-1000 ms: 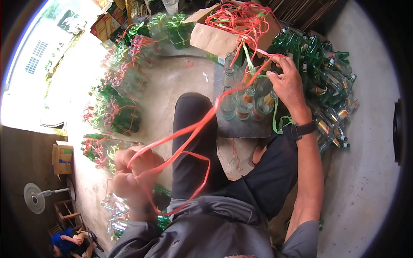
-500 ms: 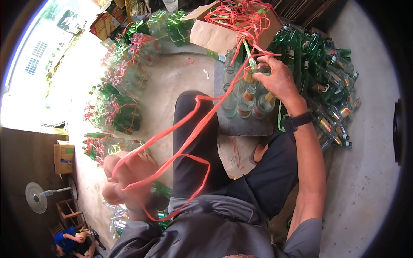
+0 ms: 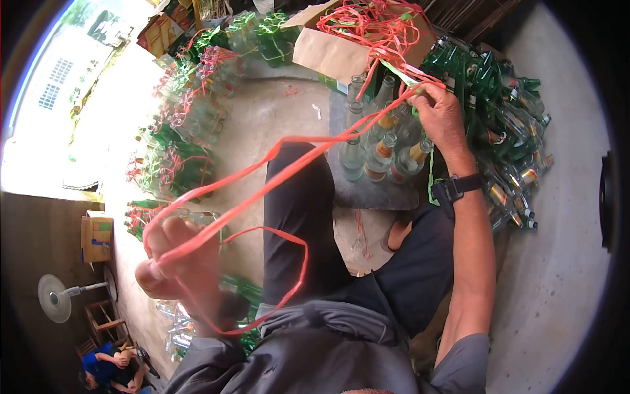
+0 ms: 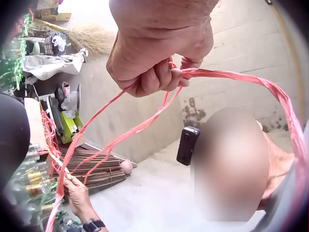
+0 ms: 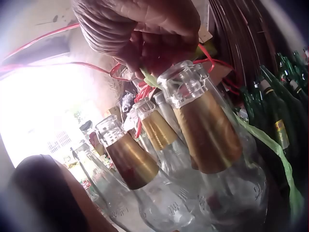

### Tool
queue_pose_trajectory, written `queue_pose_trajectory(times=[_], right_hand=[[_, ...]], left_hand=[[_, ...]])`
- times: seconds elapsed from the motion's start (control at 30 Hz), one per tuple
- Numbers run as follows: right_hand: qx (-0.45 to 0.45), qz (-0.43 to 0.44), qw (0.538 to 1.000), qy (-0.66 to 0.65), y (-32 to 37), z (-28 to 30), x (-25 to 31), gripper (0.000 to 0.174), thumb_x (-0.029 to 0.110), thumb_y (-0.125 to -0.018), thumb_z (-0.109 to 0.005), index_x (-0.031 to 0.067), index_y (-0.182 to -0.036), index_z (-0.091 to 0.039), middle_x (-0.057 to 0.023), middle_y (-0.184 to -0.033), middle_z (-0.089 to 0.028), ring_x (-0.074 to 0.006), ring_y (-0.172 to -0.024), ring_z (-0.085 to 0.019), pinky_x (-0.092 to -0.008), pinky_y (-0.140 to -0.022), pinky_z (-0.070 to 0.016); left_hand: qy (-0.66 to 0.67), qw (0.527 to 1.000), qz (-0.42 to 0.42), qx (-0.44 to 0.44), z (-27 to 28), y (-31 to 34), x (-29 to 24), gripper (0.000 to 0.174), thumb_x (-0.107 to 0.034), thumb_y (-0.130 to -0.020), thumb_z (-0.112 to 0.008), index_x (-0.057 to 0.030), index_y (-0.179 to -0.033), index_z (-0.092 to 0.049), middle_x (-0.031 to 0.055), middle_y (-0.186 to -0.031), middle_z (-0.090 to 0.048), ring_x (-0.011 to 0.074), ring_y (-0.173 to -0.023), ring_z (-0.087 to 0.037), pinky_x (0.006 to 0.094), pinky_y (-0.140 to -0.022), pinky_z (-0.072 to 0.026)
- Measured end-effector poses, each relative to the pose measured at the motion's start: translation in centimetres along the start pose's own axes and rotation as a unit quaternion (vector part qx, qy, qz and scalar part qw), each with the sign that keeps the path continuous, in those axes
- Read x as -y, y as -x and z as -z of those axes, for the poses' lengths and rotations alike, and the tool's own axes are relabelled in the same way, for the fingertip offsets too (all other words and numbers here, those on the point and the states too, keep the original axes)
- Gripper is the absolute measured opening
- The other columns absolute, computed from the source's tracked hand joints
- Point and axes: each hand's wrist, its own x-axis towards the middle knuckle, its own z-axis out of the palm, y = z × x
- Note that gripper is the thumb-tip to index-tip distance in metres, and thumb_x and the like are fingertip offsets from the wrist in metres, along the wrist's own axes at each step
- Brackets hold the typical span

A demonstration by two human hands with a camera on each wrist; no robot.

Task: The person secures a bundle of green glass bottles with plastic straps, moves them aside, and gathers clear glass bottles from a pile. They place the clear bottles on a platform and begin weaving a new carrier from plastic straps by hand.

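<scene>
My left hand (image 3: pixel 180 259), low at the left in the head view, grips red plastic strips (image 3: pixel 262 187) stretched across to the right; in the left wrist view its fingers are curled round the red strip (image 4: pixel 227 74). My right hand (image 3: pixel 443 121) pinches the strips, with a green strip (image 3: pixel 398 73) among them, above several clear bottles (image 3: pixel 380 154) standing on a dark board (image 3: pixel 374 196). In the right wrist view that hand (image 5: pixel 145 34) is just over a gold-necked bottle (image 5: pixel 205 130), and a green strip (image 5: pixel 270 142) hangs beside it.
A cardboard box (image 3: pixel 331 56) full of tangled red strips stands beyond the bottles. Loose green bottles (image 3: pixel 489 85) are heaped at the right; tied bundles (image 3: pixel 174 164) line the left. A fan (image 3: pixel 54 299) and a seated person (image 3: pixel 108 364) are at lower left.
My left hand has moved left and slightly up, drawing the red strips longer. My right hand went left, then back right, still pinching the strips.
</scene>
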Motion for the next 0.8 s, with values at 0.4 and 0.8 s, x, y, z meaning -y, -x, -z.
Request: queue_pose_trajectory(times=[0.4, 0.8], right_hand=[[-0.069, -0.064, 0.988, -0.125, -1.4, 2.5, -3.8, 0.022, 0.014, -0.1, -0.062, 0.0001, -0.113, -0.073, -0.0014, -0.086, -0.067, -0.0094, -0.077, -0.066, -0.0262, -0.072, -0.0516], [-0.13, -0.112, 0.984, -0.057, -1.5, 4.9, -5.7, 0.024, 0.013, -0.096, -0.065, -0.0013, -0.114, -0.073, -0.0019, -0.087, -0.069, -0.0116, -0.078, -0.066, -0.0277, -0.071, -0.0514]], left_hand=[[0.069, 0.993, -0.078, -0.049, 1.0, -0.5, -4.4, 0.025, -0.001, -0.077, -0.066, -0.0134, -0.067, -0.047, -0.0045, -0.058, -0.038, 0.0066, -0.046, -0.029, 0.0275, -0.05, -0.0198], [0.094, 0.985, -0.133, -0.062, 2.1, 1.8, -7.7, 0.027, -0.003, -0.079, -0.065, -0.0141, -0.063, -0.047, -0.004, -0.058, -0.036, 0.0065, -0.046, -0.025, 0.0282, -0.051, -0.0175]])
